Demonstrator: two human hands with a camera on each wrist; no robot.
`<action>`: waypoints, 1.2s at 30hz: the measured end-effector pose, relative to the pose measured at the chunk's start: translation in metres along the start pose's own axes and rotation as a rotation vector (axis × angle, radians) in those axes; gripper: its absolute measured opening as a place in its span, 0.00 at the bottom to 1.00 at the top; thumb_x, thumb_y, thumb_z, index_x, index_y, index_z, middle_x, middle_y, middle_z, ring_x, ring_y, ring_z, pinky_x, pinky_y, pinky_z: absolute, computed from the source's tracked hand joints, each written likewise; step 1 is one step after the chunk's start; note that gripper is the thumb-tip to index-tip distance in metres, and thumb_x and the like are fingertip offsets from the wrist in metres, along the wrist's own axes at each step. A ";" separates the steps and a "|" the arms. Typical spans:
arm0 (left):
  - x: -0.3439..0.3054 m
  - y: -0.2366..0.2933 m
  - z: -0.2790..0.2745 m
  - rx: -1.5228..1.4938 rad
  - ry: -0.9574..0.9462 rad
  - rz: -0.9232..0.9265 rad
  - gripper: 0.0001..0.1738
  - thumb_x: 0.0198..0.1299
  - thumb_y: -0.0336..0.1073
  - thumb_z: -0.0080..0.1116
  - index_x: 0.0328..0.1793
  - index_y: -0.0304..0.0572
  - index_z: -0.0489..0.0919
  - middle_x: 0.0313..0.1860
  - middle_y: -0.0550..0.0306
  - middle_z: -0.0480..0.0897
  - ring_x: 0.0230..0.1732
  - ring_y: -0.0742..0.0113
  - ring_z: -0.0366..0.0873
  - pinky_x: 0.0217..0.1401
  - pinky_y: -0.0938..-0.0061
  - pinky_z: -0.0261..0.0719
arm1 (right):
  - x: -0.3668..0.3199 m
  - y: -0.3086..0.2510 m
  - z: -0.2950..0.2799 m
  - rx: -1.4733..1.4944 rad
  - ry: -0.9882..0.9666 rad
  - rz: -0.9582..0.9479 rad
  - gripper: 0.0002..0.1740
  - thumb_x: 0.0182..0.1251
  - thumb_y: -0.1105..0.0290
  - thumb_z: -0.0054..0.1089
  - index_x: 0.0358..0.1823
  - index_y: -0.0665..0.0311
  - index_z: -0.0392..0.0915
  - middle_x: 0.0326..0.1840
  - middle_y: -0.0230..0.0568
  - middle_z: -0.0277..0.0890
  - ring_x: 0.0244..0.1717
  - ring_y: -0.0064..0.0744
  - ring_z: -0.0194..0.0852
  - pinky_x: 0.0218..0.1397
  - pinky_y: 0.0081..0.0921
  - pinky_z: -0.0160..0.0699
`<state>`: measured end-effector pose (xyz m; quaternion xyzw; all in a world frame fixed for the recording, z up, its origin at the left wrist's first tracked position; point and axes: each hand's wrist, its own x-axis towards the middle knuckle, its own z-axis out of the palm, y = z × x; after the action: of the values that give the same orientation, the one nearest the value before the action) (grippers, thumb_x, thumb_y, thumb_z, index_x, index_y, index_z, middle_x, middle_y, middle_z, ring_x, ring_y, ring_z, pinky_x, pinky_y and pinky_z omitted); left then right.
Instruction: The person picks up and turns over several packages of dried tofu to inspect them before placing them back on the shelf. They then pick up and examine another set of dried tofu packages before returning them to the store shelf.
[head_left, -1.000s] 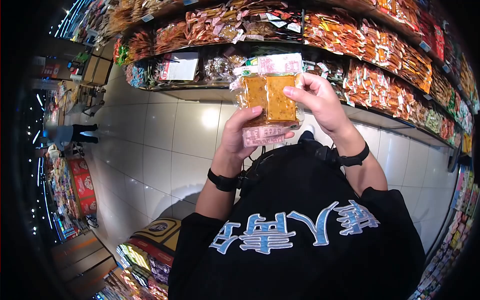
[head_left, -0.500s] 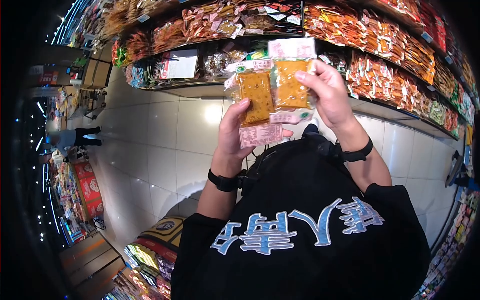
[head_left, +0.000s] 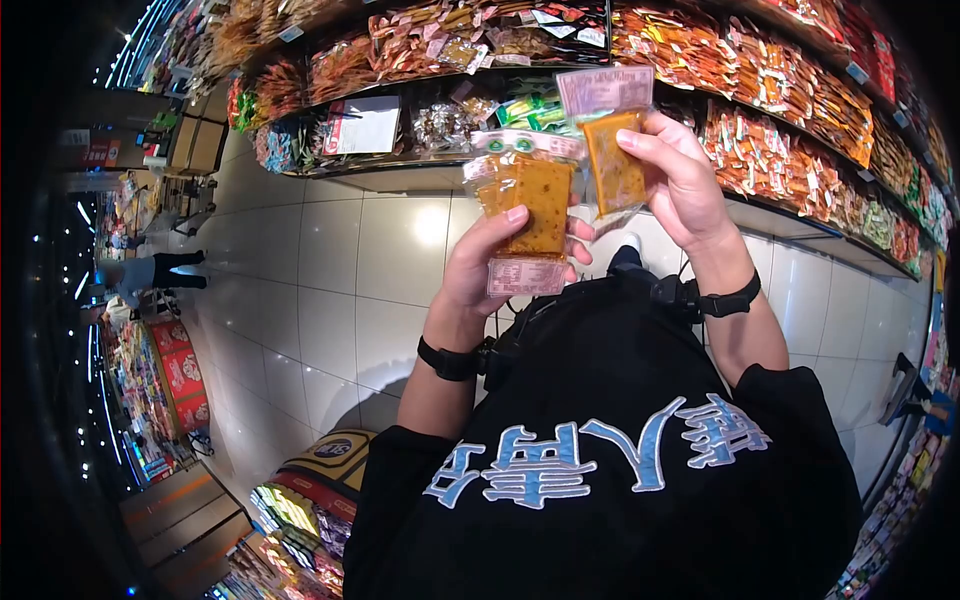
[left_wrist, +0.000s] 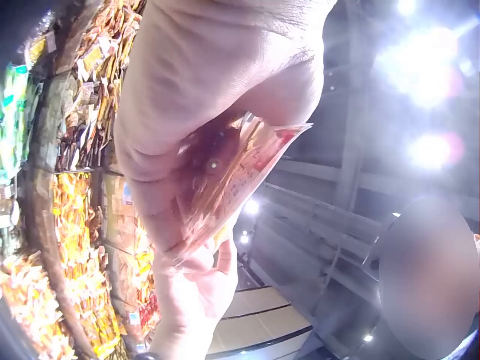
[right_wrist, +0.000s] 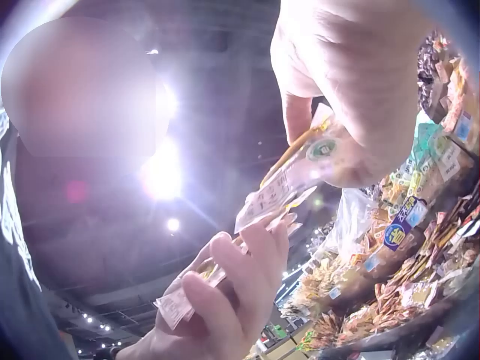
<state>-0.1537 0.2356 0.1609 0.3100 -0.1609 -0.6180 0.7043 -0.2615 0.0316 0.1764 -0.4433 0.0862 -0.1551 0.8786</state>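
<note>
My left hand [head_left: 472,262] holds clear-wrapped packets of a flat orange-brown snack slab [head_left: 543,208], thumb on the front and fingers behind. Layered edges at the left of these packets [head_left: 484,180] show more than one in the hold. Just to the right, a single similar packet [head_left: 612,160] is pinched upright by my right hand [head_left: 688,190], thumb on its face. Its printed pink-white end [head_left: 605,90] points up. In the right wrist view the single packet [right_wrist: 279,187] shows edge-on, with the left hand [right_wrist: 232,296] and its packets below.
Store shelves [head_left: 400,178] full of packaged snacks curve along the front and right. A white sign [head_left: 362,128] stands on the lower shelf. Tiled floor [head_left: 325,250] lies below. A person [head_left: 165,272] stands in the aisle at left, and a snack display [head_left: 310,480] is close by my left side.
The right hand has drawn one packet up and to the right, away from the others, and turned it. The left hand still holds its packets in nearly the same place.
</note>
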 end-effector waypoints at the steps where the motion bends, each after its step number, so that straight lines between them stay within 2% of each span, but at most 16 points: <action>1: 0.000 -0.001 -0.003 0.024 0.001 -0.040 0.36 0.67 0.50 0.48 0.70 0.26 0.60 0.55 0.28 0.75 0.50 0.41 0.81 0.49 0.54 0.85 | 0.000 -0.003 0.002 -0.047 -0.028 0.000 0.15 0.67 0.73 0.57 0.54 0.70 0.75 0.49 0.39 0.80 0.49 0.22 0.78 0.58 0.23 0.73; 2: 0.000 -0.002 -0.003 0.047 0.003 -0.080 0.36 0.67 0.50 0.48 0.70 0.26 0.60 0.54 0.28 0.75 0.49 0.41 0.81 0.47 0.55 0.85 | 0.000 -0.004 0.005 -0.094 -0.058 0.000 0.14 0.68 0.73 0.57 0.52 0.70 0.76 0.48 0.39 0.81 0.48 0.21 0.78 0.58 0.23 0.74; 3: -0.001 -0.003 0.000 -0.020 -0.007 -0.091 0.31 0.69 0.45 0.49 0.70 0.27 0.61 0.55 0.31 0.77 0.48 0.46 0.83 0.43 0.62 0.88 | 0.000 -0.001 0.007 -0.171 -0.091 -0.012 0.14 0.68 0.72 0.59 0.52 0.70 0.76 0.48 0.38 0.81 0.48 0.20 0.77 0.55 0.22 0.75; 6: 0.001 -0.006 0.003 -0.042 0.019 -0.094 0.31 0.69 0.44 0.49 0.70 0.28 0.61 0.56 0.33 0.77 0.50 0.44 0.83 0.45 0.58 0.88 | 0.003 0.007 0.002 -0.437 -0.141 0.024 0.15 0.69 0.71 0.60 0.53 0.71 0.76 0.47 0.37 0.81 0.47 0.19 0.77 0.53 0.21 0.76; 7: 0.001 -0.007 -0.001 -0.064 0.027 -0.083 0.32 0.69 0.44 0.50 0.71 0.29 0.60 0.59 0.35 0.75 0.54 0.40 0.81 0.47 0.55 0.88 | 0.004 0.011 0.000 -0.479 -0.120 -0.072 0.15 0.69 0.71 0.60 0.52 0.72 0.76 0.47 0.37 0.80 0.47 0.19 0.77 0.54 0.21 0.76; 11: -0.006 -0.006 -0.003 -0.116 0.077 0.002 0.34 0.68 0.44 0.51 0.73 0.31 0.59 0.64 0.36 0.72 0.60 0.38 0.77 0.51 0.54 0.86 | 0.001 0.014 -0.013 -0.405 0.044 -0.056 0.13 0.70 0.73 0.58 0.52 0.72 0.75 0.48 0.38 0.80 0.48 0.22 0.78 0.56 0.23 0.76; 14: -0.008 -0.008 -0.010 -0.058 0.010 0.149 0.34 0.67 0.43 0.52 0.74 0.31 0.58 0.65 0.36 0.71 0.60 0.38 0.77 0.53 0.54 0.85 | -0.001 0.016 -0.018 -0.397 0.162 -0.116 0.13 0.71 0.75 0.54 0.54 0.71 0.74 0.50 0.40 0.79 0.51 0.23 0.77 0.57 0.23 0.75; 15: -0.009 -0.009 -0.010 -0.106 0.048 0.167 0.32 0.66 0.39 0.54 0.72 0.31 0.61 0.63 0.38 0.74 0.59 0.42 0.78 0.54 0.56 0.85 | -0.003 0.018 -0.017 -0.397 0.183 -0.097 0.13 0.71 0.75 0.55 0.54 0.71 0.73 0.51 0.39 0.79 0.53 0.22 0.76 0.58 0.23 0.74; 18: -0.007 -0.012 -0.011 0.052 0.243 0.199 0.29 0.64 0.35 0.58 0.69 0.31 0.65 0.59 0.41 0.77 0.57 0.49 0.80 0.55 0.59 0.85 | -0.006 0.027 -0.026 -0.537 0.172 -0.058 0.15 0.71 0.75 0.55 0.56 0.71 0.72 0.51 0.38 0.78 0.54 0.22 0.75 0.59 0.24 0.73; 19: -0.008 -0.016 -0.017 0.077 0.356 0.171 0.30 0.61 0.34 0.60 0.69 0.35 0.66 0.60 0.42 0.76 0.59 0.53 0.79 0.56 0.59 0.83 | -0.008 0.030 -0.028 -0.578 0.163 -0.062 0.16 0.71 0.75 0.55 0.57 0.71 0.71 0.52 0.38 0.78 0.54 0.22 0.75 0.60 0.24 0.72; 21: -0.004 -0.016 -0.017 0.052 0.333 0.261 0.27 0.63 0.33 0.59 0.68 0.39 0.68 0.58 0.50 0.77 0.59 0.57 0.78 0.60 0.58 0.80 | -0.010 0.039 -0.023 -0.555 0.124 -0.037 0.17 0.70 0.76 0.54 0.58 0.71 0.71 0.53 0.38 0.77 0.54 0.23 0.74 0.61 0.24 0.72; 23: 0.000 -0.027 -0.031 0.006 0.333 0.305 0.27 0.63 0.31 0.59 0.68 0.38 0.68 0.58 0.51 0.77 0.59 0.58 0.78 0.60 0.57 0.80 | -0.014 0.035 -0.012 -0.469 0.087 0.019 0.16 0.70 0.76 0.53 0.58 0.71 0.71 0.53 0.39 0.77 0.53 0.23 0.75 0.61 0.24 0.71; 27: -0.006 -0.017 -0.022 -0.085 0.247 0.260 0.25 0.64 0.37 0.57 0.66 0.37 0.70 0.57 0.51 0.78 0.57 0.59 0.80 0.58 0.58 0.82 | -0.018 0.026 -0.008 -0.441 -0.040 0.103 0.16 0.70 0.75 0.54 0.57 0.70 0.71 0.52 0.38 0.77 0.52 0.22 0.75 0.58 0.23 0.72; 30: -0.009 -0.014 -0.018 -0.040 0.229 0.197 0.26 0.65 0.41 0.56 0.66 0.37 0.71 0.56 0.51 0.78 0.55 0.58 0.81 0.56 0.59 0.83 | -0.016 0.017 -0.007 -0.594 -0.227 0.126 0.15 0.66 0.75 0.59 0.53 0.70 0.73 0.47 0.33 0.77 0.48 0.19 0.74 0.55 0.20 0.72; 32: -0.005 -0.019 -0.021 0.001 0.252 0.182 0.26 0.65 0.43 0.56 0.65 0.37 0.71 0.55 0.50 0.79 0.53 0.58 0.81 0.55 0.58 0.84 | -0.015 0.019 0.001 -0.485 -0.270 0.163 0.14 0.66 0.78 0.59 0.52 0.71 0.73 0.47 0.34 0.77 0.47 0.18 0.74 0.55 0.20 0.73; 36: -0.005 -0.017 -0.021 -0.092 0.202 0.232 0.30 0.66 0.47 0.57 0.69 0.40 0.66 0.59 0.51 0.77 0.55 0.60 0.80 0.54 0.59 0.84 | -0.009 0.029 -0.009 -0.403 -0.109 0.107 0.14 0.69 0.76 0.56 0.54 0.71 0.72 0.49 0.37 0.78 0.48 0.20 0.76 0.56 0.22 0.74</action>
<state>-0.1554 0.2451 0.1353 0.3172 -0.0955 -0.5048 0.7971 -0.2668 0.0444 0.1479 -0.6127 0.0913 -0.0639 0.7825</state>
